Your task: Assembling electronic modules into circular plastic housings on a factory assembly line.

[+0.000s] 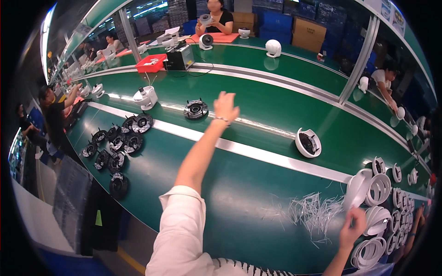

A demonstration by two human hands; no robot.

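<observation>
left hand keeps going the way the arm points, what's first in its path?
Probably nothing close. The left hand is stretched out open over the green belt, and bare belt lies beyond its fingertips. The black round motor part sits just to its left, off that line. Depth is unclear, so this is tentative.

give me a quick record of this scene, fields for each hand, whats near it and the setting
left hand: left hand stretched out over the green belt, fingers spread, holding nothing
nearest to left hand: a round black part lying on the belt, not touched
right hand: right hand gripping a white ring by its lower edge
by right hand: stack of white rings, loose white strips
left side: cluster of black parts
further right on belt: white shell
</observation>
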